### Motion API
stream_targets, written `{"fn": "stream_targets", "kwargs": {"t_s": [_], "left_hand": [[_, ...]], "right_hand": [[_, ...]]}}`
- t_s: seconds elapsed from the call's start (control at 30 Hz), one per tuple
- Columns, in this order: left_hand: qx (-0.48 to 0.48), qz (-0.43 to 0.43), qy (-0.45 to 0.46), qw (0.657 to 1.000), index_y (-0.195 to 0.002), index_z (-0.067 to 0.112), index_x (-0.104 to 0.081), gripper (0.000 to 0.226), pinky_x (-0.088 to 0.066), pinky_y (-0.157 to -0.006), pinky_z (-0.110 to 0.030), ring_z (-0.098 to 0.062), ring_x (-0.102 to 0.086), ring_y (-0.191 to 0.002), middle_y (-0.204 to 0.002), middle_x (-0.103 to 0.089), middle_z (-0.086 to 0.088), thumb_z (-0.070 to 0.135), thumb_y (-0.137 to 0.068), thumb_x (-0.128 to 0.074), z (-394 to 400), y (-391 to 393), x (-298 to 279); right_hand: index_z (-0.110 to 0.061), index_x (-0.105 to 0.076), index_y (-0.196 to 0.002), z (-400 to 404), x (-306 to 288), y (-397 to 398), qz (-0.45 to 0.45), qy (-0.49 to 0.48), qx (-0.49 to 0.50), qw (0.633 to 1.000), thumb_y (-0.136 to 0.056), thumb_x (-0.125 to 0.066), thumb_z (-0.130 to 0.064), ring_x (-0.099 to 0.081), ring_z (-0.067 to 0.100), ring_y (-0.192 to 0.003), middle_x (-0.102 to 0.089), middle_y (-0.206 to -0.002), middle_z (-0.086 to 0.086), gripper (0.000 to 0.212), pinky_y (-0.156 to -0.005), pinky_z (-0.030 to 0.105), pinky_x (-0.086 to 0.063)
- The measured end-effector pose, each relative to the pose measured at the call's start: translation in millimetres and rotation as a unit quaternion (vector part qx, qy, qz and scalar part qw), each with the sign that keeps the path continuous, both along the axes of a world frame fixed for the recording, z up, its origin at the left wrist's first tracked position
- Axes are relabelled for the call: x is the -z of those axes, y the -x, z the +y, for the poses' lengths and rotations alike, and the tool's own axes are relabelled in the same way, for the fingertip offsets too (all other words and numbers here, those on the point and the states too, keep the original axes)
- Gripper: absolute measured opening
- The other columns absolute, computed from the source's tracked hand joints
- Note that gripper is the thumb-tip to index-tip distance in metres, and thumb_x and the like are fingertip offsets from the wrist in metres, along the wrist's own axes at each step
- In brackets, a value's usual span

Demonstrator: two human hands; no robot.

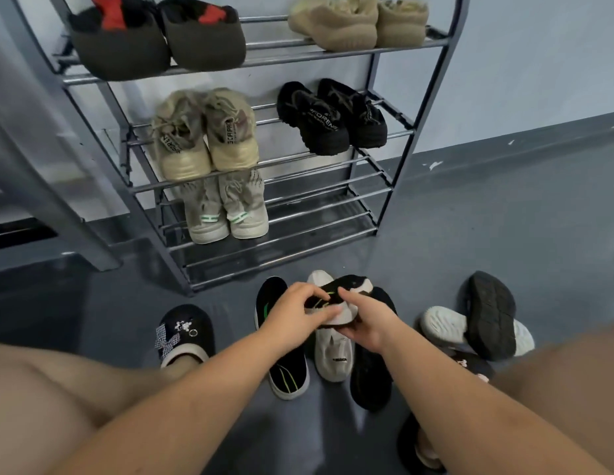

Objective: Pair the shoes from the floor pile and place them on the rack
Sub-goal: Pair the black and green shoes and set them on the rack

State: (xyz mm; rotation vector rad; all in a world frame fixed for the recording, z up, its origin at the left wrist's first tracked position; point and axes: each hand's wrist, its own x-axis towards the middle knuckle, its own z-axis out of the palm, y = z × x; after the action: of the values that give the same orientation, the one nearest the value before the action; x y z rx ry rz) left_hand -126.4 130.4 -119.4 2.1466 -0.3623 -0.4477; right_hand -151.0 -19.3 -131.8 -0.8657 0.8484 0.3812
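Both hands hold one black shoe (336,296) with green lines, just above the floor pile: the left hand (295,311) grips its side and the right hand (364,320) pinches its edge. Its match (285,358) lies flat below. Five pairs already sit on the metal rack (333,214), fuzzy, knit and puffy ones. I think about half is done. A white knit shoe (333,354), soft slippers (185,334) and a bumpy black sole (492,313) still wait on the floor.

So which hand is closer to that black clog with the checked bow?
The left hand. It is just right of the clog, gripping the black-and-white shoe. The right hand grips it farther right.
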Motion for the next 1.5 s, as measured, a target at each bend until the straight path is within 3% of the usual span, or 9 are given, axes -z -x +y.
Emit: {"fn": "stream_targets", "kwargs": {"t_s": [0.1, 0.2, 0.27, 0.37, 0.7, 0.9, 1.1, 1.33, 1.5], "left_hand": [[-0.113, 0.151, 0.047, 0.981, -0.111, 0.026, -0.060, 0.030, -0.041, -0.094, -0.027, -0.015, -0.054, -0.112, -0.121, -0.058, 0.004, 0.046, -0.092, -0.050, -4.8, -6.2, 5.9], [-0.169, 0.416, 0.121, 0.885, -0.128, 0.016, -0.051, 0.048, -0.044, -0.088, -0.036, -0.026, -0.056, -0.115, -0.126, -0.058, -0.007, 0.049, -0.094, -0.044, -2.5, -2.3, 14.0], [-0.180, 0.478, 0.162, 0.844, -0.129, 0.010, -0.050, 0.047, -0.045, -0.090, -0.039, -0.027, -0.060, -0.104, -0.115, -0.062, -0.011, 0.043, -0.096, -0.044, 3.1, -0.5, 21.3], [-0.182, 0.481, 0.184, 0.838, -0.125, 0.006, -0.053, 0.038, -0.048, -0.085, -0.036, -0.021, -0.062, -0.087, -0.097, -0.066, -0.008, 0.031, -0.098, -0.047, 10.0, -1.0, 28.5], [-0.199, 0.499, 0.196, 0.821, -0.126, 0.007, -0.053, 0.033, -0.048, -0.088, -0.035, -0.020, -0.061, -0.095, -0.096, -0.065, -0.006, 0.020, -0.096, -0.052, 20.1, 1.2, 56.2], [-0.264, 0.455, 0.179, 0.831, -0.140, 0.012, -0.041, 0.050, -0.040, -0.102, -0.038, -0.028, -0.049, -0.126, -0.135, -0.052, -0.011, 0.024, -0.094, -0.056, 36.3, -13.8, 83.0], [-0.278, 0.493, 0.014, 0.824, -0.136, 0.007, -0.043, 0.045, -0.037, -0.103, -0.038, -0.028, -0.042, -0.131, -0.140, -0.047, -0.010, 0.022, -0.095, -0.054, 55.6, -13.2, 117.9], [-0.289, 0.520, -0.013, 0.804, -0.127, 0.007, -0.049, 0.038, -0.046, -0.097, -0.038, -0.028, -0.058, -0.109, -0.120, -0.060, -0.011, 0.022, -0.093, -0.057, 45.5, -18.0, 151.1], [-0.294, 0.522, -0.007, 0.801, -0.125, 0.000, -0.053, 0.039, -0.050, -0.084, -0.032, -0.027, -0.062, -0.103, -0.116, -0.063, -0.013, 0.013, -0.090, -0.061, 45.4, -28.3, 161.2]], "right_hand": [[-0.002, -0.060, -0.121, -4.1, 6.7, 8.9, -0.010, -0.014, -0.012, 1.000, -0.088, -0.062, -0.010, -0.067, 0.026, -0.096, -0.069, -0.112, 0.015, 0.034, -0.071, 0.035, -0.058], [-0.003, -0.058, -0.123, -9.7, 10.9, 15.7, -0.027, -0.031, -0.037, 0.998, -0.088, -0.061, -0.004, -0.068, 0.026, -0.099, -0.069, -0.113, 0.015, 0.036, -0.072, 0.036, -0.058], [-0.004, -0.056, -0.123, -13.3, 14.0, 18.3, -0.026, -0.036, -0.055, 0.998, -0.089, -0.059, -0.002, -0.069, 0.027, -0.097, -0.069, -0.113, 0.015, 0.035, -0.066, 0.034, -0.059], [-0.004, -0.054, -0.127, -13.8, 19.1, 18.4, -0.023, -0.035, -0.086, 0.995, -0.091, -0.055, -0.002, -0.068, 0.027, -0.101, -0.067, -0.118, 0.016, 0.036, -0.067, 0.034, -0.059], [-0.013, -0.058, -0.126, -2.9, 50.4, 14.2, 0.006, 0.032, -0.148, 0.988, -0.087, -0.064, -0.008, -0.065, 0.026, -0.104, -0.069, -0.114, 0.010, 0.040, -0.084, 0.039, -0.054], [-0.016, -0.050, -0.136, -2.6, 74.8, 1.0, 0.014, 0.045, -0.138, 0.989, -0.089, -0.057, 0.004, -0.064, 0.027, -0.103, -0.067, -0.116, 0.011, 0.052, -0.080, 0.036, -0.054], [0.000, -0.052, -0.128, -13.6, 106.7, 4.3, 0.057, 0.111, -0.150, 0.981, -0.085, -0.056, 0.013, -0.064, 0.031, -0.094, -0.066, -0.105, 0.016, 0.045, -0.076, 0.036, -0.053], [-0.010, -0.052, -0.126, -34.1, 136.1, 3.9, 0.106, 0.170, -0.194, 0.960, -0.084, -0.064, 0.006, -0.064, 0.018, -0.076, -0.067, -0.091, 0.005, 0.048, -0.052, 0.029, -0.054], [-0.012, -0.054, -0.130, -44.0, 145.5, -0.1, 0.105, 0.144, -0.228, 0.957, -0.086, -0.063, 0.002, -0.066, 0.020, -0.086, -0.068, -0.104, 0.009, 0.048, -0.064, 0.033, -0.054]]}}
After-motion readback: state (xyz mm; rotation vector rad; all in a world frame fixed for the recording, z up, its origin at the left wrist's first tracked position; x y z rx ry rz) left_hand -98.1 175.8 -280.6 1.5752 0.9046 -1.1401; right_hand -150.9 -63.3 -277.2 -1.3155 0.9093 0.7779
